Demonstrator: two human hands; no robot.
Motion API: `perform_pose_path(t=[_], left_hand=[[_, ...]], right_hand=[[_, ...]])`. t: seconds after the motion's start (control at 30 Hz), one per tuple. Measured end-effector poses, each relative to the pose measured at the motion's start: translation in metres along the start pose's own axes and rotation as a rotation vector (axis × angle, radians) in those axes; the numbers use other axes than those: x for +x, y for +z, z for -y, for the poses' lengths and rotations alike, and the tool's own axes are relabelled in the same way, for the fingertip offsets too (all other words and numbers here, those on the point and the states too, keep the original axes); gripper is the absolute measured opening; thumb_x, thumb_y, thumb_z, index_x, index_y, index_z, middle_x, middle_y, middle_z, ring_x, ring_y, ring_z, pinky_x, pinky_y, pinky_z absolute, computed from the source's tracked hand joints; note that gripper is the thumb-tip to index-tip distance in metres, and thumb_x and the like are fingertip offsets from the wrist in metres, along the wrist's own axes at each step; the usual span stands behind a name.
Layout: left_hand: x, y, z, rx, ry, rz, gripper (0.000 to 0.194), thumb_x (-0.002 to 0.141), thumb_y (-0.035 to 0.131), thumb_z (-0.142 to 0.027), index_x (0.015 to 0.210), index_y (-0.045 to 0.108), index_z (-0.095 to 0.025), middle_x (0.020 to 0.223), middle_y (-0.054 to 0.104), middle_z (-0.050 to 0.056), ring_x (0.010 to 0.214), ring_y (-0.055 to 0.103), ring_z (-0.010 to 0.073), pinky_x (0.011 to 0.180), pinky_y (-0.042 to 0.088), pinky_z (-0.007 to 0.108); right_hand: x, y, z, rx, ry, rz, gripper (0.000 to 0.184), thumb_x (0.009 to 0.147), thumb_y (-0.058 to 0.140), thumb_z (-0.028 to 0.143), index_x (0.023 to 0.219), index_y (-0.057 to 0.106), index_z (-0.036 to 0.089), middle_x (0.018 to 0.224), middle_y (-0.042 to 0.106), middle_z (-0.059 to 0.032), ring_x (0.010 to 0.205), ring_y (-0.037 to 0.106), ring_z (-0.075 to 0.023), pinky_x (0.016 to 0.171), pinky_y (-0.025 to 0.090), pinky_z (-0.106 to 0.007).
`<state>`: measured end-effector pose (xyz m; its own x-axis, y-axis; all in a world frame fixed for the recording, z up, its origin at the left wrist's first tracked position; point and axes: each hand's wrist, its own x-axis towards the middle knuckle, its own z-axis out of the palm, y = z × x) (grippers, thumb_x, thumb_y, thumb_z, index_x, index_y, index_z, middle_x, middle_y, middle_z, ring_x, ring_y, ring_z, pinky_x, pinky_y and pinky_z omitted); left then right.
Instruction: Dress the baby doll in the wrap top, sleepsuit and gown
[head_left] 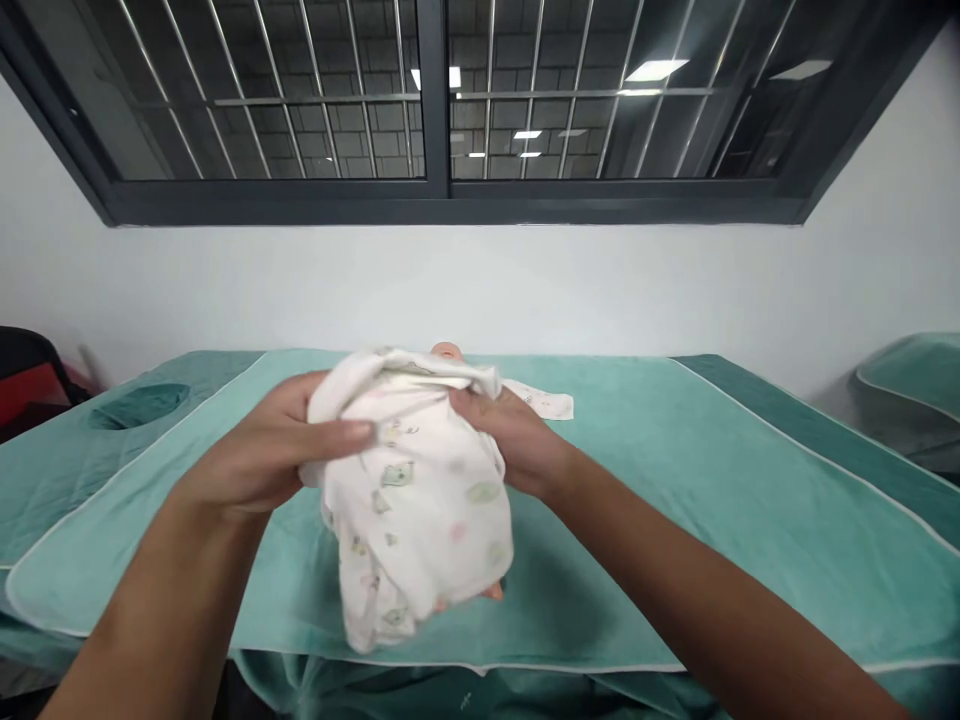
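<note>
A white baby garment [420,490] with green and pink prints is bunched up in front of me above the bed. My left hand [281,440] grips its left upper edge, thumb on the cloth. On the opposite side, my right hand [517,430] has its fingers closed on the gathered upper edge. Behind the garment lies what looks like a baby doll; only a bit of its head [447,350] shows above the cloth and a small foot [493,591] below. The garment hides the rest. Its exact cut cannot be made out.
Another white printed cloth piece [544,402] lies on the bed behind my right hand. A teal towel sheet [712,520] with white piping covers the bed, which has a face hole [140,407] at left. Behind are a white wall and a barred window [435,205].
</note>
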<state>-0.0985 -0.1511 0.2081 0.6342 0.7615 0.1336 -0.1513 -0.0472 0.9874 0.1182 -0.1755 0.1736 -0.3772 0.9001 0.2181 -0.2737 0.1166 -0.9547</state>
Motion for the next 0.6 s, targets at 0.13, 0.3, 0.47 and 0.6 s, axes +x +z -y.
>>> perform_pose_path(t=[0.13,0.3,0.47,0.6], left_hand=[[-0.012,0.020,0.036,-0.207,-0.027,-0.147,0.054,0.060,0.082,-0.033,0.109,0.066,-0.017,0.083,0.073,0.007,0.066,0.068,0.0230,0.058,0.054,0.030],[-0.029,0.046,0.105,-0.044,-0.421,-0.089,0.047,0.079,0.066,-0.044,0.118,0.062,-0.018,0.103,0.071,0.009,0.089,0.067,0.0259,0.081,0.052,0.037],[-0.029,0.065,0.131,0.380,-0.414,0.089,0.040,0.086,0.052,-0.047,0.115,0.062,-0.023,0.115,0.066,0.006,0.106,0.059,0.0259,0.093,0.045,0.036],[-0.022,0.074,0.136,0.602,-0.405,0.153,0.040,0.086,0.049,-0.042,0.119,0.061,-0.023,0.126,0.060,0.008,0.117,0.052,0.0286,0.100,0.039,0.038]], right_hand=[[-0.033,0.006,-0.034,-0.040,0.172,0.029,0.047,0.074,0.073,0.049,0.111,0.065,0.021,0.090,0.069,-0.0045,0.094,0.063,-0.0233,0.085,0.050,-0.038],[-0.102,-0.004,-0.088,0.097,0.346,-0.041,0.034,0.079,0.068,0.043,0.105,0.069,0.021,0.096,0.068,-0.0047,0.094,0.063,-0.0252,0.089,0.047,-0.040],[-0.154,-0.020,-0.136,-0.183,0.380,-0.436,0.009,0.072,0.069,0.030,0.073,0.062,0.024,0.075,0.061,-0.0017,0.073,0.056,-0.0232,0.066,0.043,-0.035],[-0.163,-0.022,-0.161,-0.376,0.367,-0.611,0.011,0.072,0.062,0.026,0.066,0.055,0.024,0.069,0.057,-0.0027,0.070,0.051,-0.0228,0.063,0.039,-0.035]])
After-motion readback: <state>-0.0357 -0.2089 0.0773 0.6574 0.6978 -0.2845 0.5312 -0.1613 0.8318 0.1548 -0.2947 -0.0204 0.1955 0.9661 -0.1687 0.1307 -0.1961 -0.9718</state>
